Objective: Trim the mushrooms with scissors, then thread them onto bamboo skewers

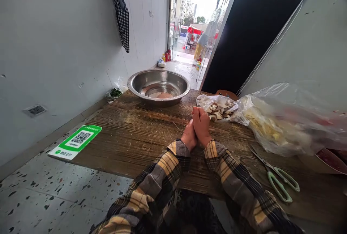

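Small street-front shop, looks like food biz: green QR pay card (pixel 77 141) on wood tbl (pixel 121 147), glass door (pixel 221 8) facing st. (pixel 181 46) w/ bldgs (pixel 184 4) + red-white tent (pixel 195 30), fire exts. (pixel 167 56) nr it, checked cloth (pixel 123 22) hung on wall (pixel 67 46), bag of cut mushrooms (pixel 220 108) + steel basin (pixel 162 101) also on tbl.

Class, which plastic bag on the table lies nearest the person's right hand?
The small bag of brown-and-white slices, just beyond the right hand; the bulkier bag, with yellowish contents, lies farther right.
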Available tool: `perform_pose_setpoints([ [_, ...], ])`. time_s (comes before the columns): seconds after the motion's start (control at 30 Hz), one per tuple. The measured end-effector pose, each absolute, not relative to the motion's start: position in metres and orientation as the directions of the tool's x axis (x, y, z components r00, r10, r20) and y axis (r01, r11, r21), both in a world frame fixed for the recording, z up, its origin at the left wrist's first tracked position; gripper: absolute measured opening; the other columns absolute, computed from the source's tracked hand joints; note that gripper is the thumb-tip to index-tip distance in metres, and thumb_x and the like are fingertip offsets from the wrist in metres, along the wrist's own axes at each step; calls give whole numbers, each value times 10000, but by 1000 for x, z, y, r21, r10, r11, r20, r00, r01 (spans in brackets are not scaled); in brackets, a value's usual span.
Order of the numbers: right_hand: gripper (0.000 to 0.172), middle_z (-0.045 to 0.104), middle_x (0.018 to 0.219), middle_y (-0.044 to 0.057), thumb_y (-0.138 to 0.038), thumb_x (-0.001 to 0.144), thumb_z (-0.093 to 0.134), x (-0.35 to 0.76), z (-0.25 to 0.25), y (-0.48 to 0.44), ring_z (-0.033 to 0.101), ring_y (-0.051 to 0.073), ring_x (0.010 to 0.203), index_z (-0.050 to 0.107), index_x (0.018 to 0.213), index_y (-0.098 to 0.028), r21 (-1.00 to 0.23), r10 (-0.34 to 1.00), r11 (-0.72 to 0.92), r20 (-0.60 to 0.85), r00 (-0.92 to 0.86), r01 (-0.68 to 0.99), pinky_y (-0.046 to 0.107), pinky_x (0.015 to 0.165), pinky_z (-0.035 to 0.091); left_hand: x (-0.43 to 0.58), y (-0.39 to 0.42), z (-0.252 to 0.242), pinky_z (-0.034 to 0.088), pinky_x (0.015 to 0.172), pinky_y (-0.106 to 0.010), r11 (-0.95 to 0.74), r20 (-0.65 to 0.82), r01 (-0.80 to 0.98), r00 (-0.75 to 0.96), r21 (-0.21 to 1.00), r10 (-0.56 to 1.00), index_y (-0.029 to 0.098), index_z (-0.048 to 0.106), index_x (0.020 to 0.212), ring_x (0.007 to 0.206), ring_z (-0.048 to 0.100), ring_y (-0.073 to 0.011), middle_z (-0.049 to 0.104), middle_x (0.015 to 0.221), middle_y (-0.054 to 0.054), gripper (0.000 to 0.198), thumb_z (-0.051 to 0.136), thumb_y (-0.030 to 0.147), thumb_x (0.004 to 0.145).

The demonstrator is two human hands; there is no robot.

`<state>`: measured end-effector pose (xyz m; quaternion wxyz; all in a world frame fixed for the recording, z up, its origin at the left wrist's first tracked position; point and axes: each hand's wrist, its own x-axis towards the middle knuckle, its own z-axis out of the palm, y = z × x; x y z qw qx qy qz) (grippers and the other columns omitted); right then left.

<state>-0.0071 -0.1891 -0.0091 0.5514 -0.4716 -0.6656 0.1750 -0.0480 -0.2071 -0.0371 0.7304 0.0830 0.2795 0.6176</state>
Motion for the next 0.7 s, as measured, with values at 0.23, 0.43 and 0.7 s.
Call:
perform_pose_setpoints([
  [0.23,521,503,596,-19,-653,876,361,5,5,-183,487,131,558,576,711,-208,-945,949,308,297,-104,110,261,546,413,-53,-207,-33,203,341,-180,305,-281,-791,175,530,944,174,491,687,355,390,-71,477,494,31,264,433,330,892],
  [0.43,313,645,831,20,-485,833,528,58,16,-184,594,149,709,633,938,-209,-922,939,332,302,-166,200,268,613,463,-63,-207,-25,190,318,-142,370,-290,-709,238,600,927,109,568,772,396,460,-66,555,588,-35,208,402,186,873],
  [0.7,304,652,828,59,-367,773,643,170,-28,-208,601,196,742,684,1000,-169,-577,905,416,186,-383,703,330,694,471,-76,-203,-19,202,318,-118,292,-276,-716,143,634,950,115,542,782,403,444,-41,546,605,-20,158,407,119,864],
])
